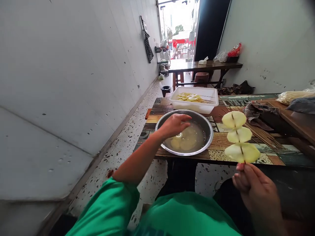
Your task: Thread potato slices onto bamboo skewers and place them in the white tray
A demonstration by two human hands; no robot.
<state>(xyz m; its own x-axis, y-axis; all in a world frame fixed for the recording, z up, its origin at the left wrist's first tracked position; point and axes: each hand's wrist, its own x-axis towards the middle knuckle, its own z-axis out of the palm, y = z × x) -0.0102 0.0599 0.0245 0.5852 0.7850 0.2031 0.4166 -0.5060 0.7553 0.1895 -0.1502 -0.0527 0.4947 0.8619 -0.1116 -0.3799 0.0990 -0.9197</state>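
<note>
My right hand (256, 186) pinches the lower end of a skewer with three pale yellow potato slices (242, 152) threaded on it, held upright at the right. Over the steel bowl (209, 141) reaches my left hand (175, 124), its fingers apart and nothing seen in them. Cloudy water fills the bowl, and pale slices (177, 142) lie under the surface. Just behind stands a white plastic tub (192, 106) holding more yellow slices (188, 97) on sticks.
Loose bamboo skewers (264, 132) lie on the patterned table (157, 114) at the right, near a dark crumpled cloth (261, 113). Plastic bags (295, 96) sit at the far right. A white wall (73, 82) runs along the left. A second table (187, 66) stands farther back.
</note>
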